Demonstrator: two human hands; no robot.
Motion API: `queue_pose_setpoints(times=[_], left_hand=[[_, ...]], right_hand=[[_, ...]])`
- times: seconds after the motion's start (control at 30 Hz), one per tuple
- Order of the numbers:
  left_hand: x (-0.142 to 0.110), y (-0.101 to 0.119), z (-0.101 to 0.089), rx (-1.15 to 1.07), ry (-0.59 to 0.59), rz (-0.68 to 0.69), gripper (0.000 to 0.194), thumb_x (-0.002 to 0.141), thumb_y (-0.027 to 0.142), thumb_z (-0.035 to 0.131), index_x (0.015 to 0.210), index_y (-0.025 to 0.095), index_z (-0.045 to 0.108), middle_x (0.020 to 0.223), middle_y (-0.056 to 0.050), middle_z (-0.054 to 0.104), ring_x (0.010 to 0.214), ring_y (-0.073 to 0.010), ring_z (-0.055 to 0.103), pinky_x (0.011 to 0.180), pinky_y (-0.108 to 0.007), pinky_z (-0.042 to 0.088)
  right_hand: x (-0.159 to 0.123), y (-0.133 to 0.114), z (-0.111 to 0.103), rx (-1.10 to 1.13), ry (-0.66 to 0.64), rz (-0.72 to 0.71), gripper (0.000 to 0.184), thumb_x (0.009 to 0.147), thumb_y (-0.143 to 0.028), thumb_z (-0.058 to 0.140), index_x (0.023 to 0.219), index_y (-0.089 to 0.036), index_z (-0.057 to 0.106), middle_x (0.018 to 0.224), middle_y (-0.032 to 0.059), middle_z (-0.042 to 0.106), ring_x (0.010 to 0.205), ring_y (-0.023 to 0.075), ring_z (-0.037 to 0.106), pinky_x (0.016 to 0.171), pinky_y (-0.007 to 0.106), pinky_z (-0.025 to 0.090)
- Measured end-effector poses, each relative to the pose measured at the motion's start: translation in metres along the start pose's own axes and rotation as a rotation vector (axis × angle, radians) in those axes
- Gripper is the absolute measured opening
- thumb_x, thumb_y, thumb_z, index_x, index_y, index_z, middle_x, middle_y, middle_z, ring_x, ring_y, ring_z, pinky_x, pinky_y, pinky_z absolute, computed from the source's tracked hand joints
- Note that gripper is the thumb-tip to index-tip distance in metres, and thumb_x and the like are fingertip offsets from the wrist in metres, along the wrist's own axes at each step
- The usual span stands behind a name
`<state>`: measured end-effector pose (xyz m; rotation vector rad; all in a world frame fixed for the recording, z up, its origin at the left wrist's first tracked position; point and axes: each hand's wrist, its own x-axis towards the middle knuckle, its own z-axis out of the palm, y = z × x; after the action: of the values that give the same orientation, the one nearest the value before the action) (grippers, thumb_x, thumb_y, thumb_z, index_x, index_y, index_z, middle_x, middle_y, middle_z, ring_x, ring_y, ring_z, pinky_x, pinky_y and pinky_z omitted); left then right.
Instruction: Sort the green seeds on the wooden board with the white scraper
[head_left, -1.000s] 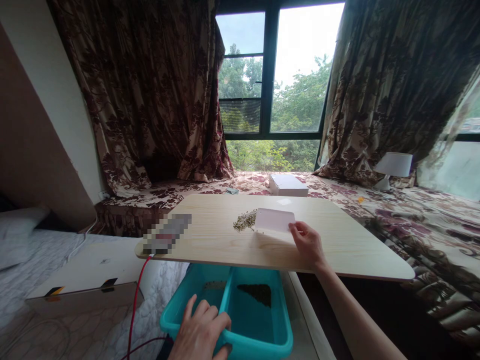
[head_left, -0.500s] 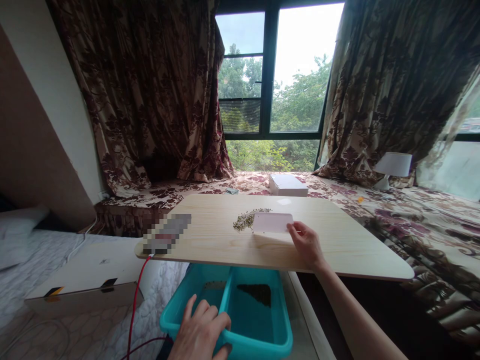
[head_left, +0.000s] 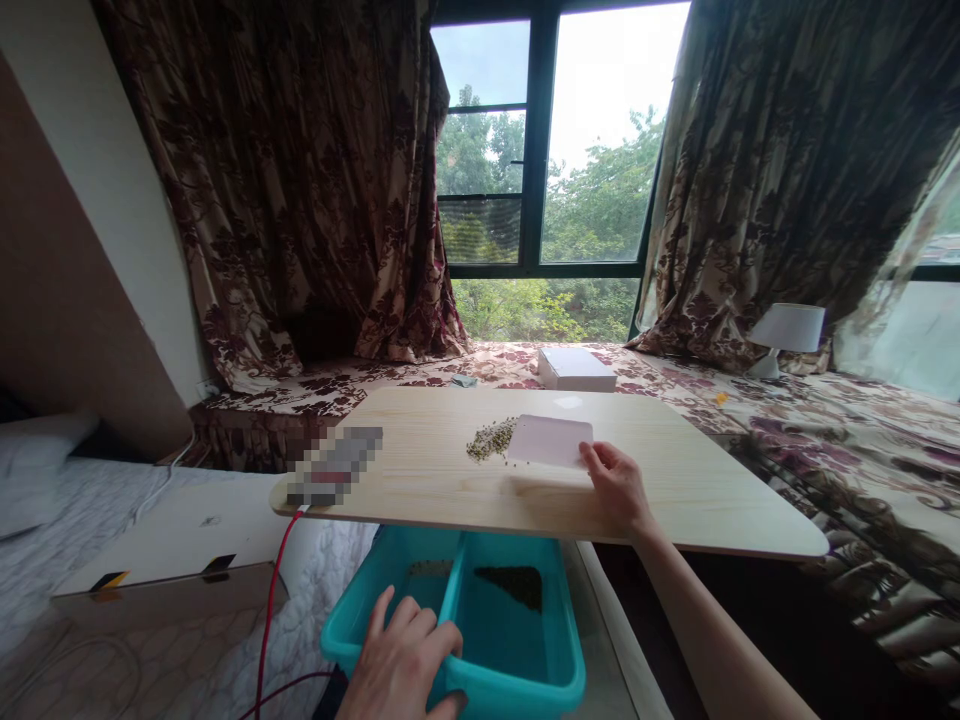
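Observation:
My right hand [head_left: 616,482] pinches the near right edge of a thin white rectangular card [head_left: 551,441] with rounded corners. The card is held low over the pale wooden tabletop [head_left: 435,500]. Its left edge borders a small spread pile of green beans or seeds [head_left: 491,440], and a few grains lie loose in front. Below the table, my left hand [head_left: 409,655] grips the near rim of a teal two-compartment bin [head_left: 517,685], fingers reaching over the left compartment and the divider. Dark grains [head_left: 514,585] fill a corner of the right compartment; a few pale ones lie in the left.
A pixelated flat device [head_left: 337,467] with a red cable [head_left: 271,600] lies at the table's left end. Left of the bin, a white box [head_left: 172,550] rests on the quilted bed. Another white box [head_left: 577,370] and a lamp [head_left: 787,328] stand on the window ledge.
The white card has shifted slightly right, away from the pile, and shows more of its face. My right hand moved with it. My left hand and the bin have hardly moved.

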<state>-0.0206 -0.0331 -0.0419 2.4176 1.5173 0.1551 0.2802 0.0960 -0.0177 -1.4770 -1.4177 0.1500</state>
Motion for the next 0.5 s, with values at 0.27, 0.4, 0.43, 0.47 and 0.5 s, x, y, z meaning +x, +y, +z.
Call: queue_pose_setpoints(times=[0.27, 0.4, 0.43, 0.47, 0.5], left_hand=[[0.0011, -0.0027, 0.0007, -0.024, 0.007, -0.002, 0.024, 0.067, 0.018, 0.058, 0.089, 0.026, 0.062, 0.092, 0.001, 0.062, 0.097, -0.0218, 0.052, 0.106, -0.052, 0.012], [0.0027, -0.0047, 0.0023, -0.034, 0.032, 0.008, 0.026, 0.065, 0.016, 0.058, 0.088, 0.026, 0.062, 0.091, 0.002, 0.062, 0.096, -0.0217, 0.053, 0.106, -0.053, 0.012], [0.0030, -0.0048, 0.0029, -0.037, 0.045, 0.014, 0.026, 0.065, 0.015, 0.058, 0.088, 0.027, 0.061, 0.089, 0.002, 0.062, 0.095, -0.0214, 0.053, 0.106, -0.052, 0.013], [0.0033, -0.0048, 0.0036, -0.038, 0.058, 0.021, 0.025, 0.065, 0.014, 0.058, 0.087, 0.026, 0.061, 0.088, 0.003, 0.062, 0.095, -0.0212, 0.054, 0.106, -0.052, 0.014], [0.0036, -0.0045, 0.0043, -0.031, 0.078, 0.025, 0.024, 0.065, 0.014, 0.059, 0.085, 0.026, 0.061, 0.087, 0.003, 0.061, 0.094, -0.0211, 0.054, 0.106, -0.052, 0.015]], right_hand=[[0.0004, 0.0032, -0.0003, -0.059, 0.005, 0.054, 0.044, 0.081, -0.057, 0.042, 0.064, -0.020, 0.059, 0.059, 0.0040, 0.062, 0.059, 0.0194, 0.057, 0.058, 0.029, 0.040], [-0.0004, 0.0032, -0.0003, 0.074, -0.064, 0.017, 0.046, 0.080, -0.061, 0.045, 0.065, -0.020, 0.059, 0.059, 0.0029, 0.061, 0.058, 0.0181, 0.056, 0.057, 0.028, 0.041], [-0.0003, 0.0036, -0.0002, 0.103, -0.073, 0.016, 0.046, 0.079, -0.061, 0.046, 0.065, -0.020, 0.059, 0.058, 0.0024, 0.060, 0.057, 0.0176, 0.055, 0.056, 0.027, 0.042], [-0.0002, 0.0041, 0.0000, 0.122, -0.077, 0.017, 0.045, 0.079, -0.061, 0.047, 0.067, -0.019, 0.060, 0.058, 0.0021, 0.060, 0.057, 0.0172, 0.055, 0.056, 0.027, 0.042], [0.0001, 0.0048, 0.0003, 0.133, -0.078, 0.018, 0.045, 0.079, -0.061, 0.048, 0.068, -0.019, 0.060, 0.059, 0.0020, 0.060, 0.057, 0.0170, 0.055, 0.056, 0.027, 0.043]])
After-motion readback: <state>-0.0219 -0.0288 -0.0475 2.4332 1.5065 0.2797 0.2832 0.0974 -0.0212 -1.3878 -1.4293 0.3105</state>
